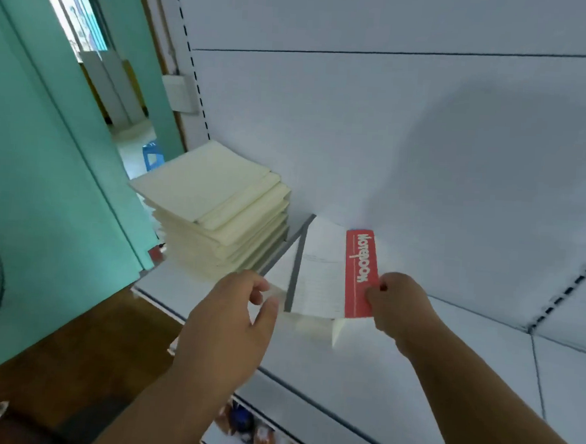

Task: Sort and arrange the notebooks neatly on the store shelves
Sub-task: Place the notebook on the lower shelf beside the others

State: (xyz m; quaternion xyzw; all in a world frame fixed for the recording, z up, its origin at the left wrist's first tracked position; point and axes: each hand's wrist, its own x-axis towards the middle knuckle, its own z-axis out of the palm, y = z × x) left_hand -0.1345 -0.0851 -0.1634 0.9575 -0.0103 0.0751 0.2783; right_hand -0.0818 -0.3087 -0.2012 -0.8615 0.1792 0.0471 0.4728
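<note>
You read "Notebook", white lettering, upside down, on red cover band (360, 274) of held notebook (322, 275).

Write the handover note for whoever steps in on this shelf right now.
Left hand: pinches the left edge of the notebooks with the grey spine.
Right hand: its grip is on the red-banded notebook, held over the white shelf.
Done: a cream notebook stack sits at the shelf's left end, its edges uneven.
Left: set down the held notebooks and square up the stack.
</note>
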